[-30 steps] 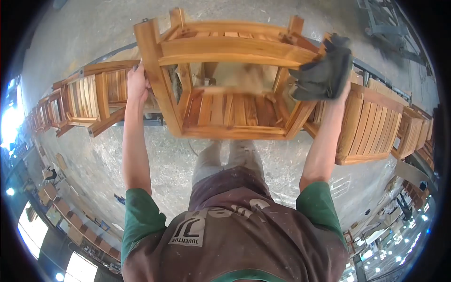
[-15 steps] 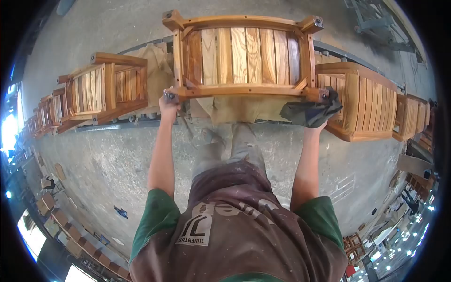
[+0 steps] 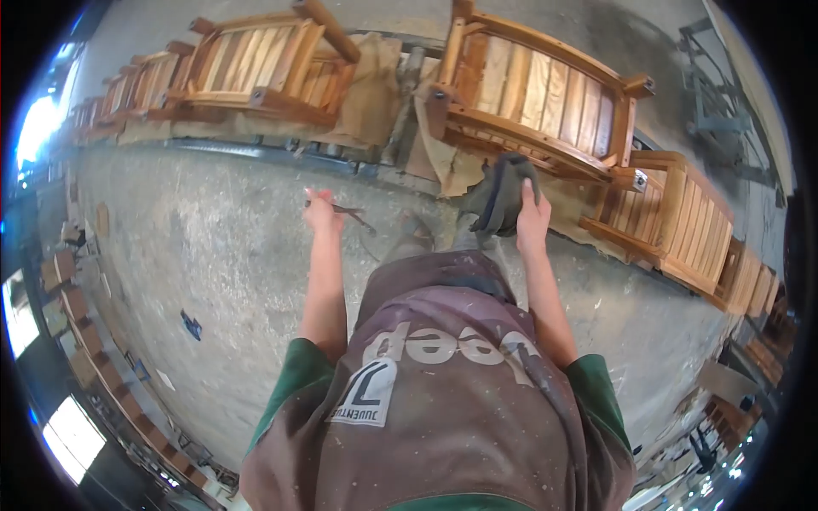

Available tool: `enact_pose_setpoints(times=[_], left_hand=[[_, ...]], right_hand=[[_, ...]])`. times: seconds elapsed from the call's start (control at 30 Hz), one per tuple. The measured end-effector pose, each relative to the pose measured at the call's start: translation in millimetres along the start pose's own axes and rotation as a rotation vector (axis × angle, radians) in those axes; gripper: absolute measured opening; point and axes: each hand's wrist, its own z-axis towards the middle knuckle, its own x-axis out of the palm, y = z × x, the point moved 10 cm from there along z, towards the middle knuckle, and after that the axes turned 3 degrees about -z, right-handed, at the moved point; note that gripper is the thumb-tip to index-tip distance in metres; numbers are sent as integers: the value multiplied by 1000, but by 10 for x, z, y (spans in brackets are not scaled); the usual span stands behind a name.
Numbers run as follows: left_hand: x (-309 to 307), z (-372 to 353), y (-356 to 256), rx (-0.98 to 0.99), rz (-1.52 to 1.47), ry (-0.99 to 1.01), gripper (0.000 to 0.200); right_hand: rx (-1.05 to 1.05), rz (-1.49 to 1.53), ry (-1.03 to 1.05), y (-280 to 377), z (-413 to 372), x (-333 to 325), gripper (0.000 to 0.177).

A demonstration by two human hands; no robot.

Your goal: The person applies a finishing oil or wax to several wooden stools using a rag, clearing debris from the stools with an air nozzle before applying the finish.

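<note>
My right hand [image 3: 532,223] is closed on a dark cloth [image 3: 503,194], which hangs just below the near rail of a wooden slatted piece of furniture [image 3: 545,85]. My left hand [image 3: 323,213] is over the floor, left of that piece and apart from it. Its fingers are pressed together, and a thin dark object [image 3: 356,218] extends from beside them to the right; I cannot make out what it is. The slatted piece has its leg ends pointing outward and rests on brown covering [image 3: 439,153], with neither hand on it.
More slatted wooden pieces stand in a row to the left [image 3: 247,60] and right [image 3: 694,217]. A metal rail [image 3: 247,152] runs along the row's near side. Metal framework [image 3: 720,119] is at the upper right. A small blue object [image 3: 191,324] lies on the concrete floor.
Both hands have left the slatted piece's near corners and come closer together, the right still with the cloth. The view has turned, so the furniture appears tilted and shifted right.
</note>
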Motion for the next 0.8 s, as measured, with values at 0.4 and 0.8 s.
enact_pose_setpoints(times=[0.4, 0.8], left_hand=[[538, -1829, -1366, 215, -137, 742, 43], [489, -2059, -1862, 225, 48, 1131, 35]], right_hand=[[-449, -1150, 1465, -235, -1206, 2468, 54], [-525, -976, 1293, 254, -1329, 2645, 32]])
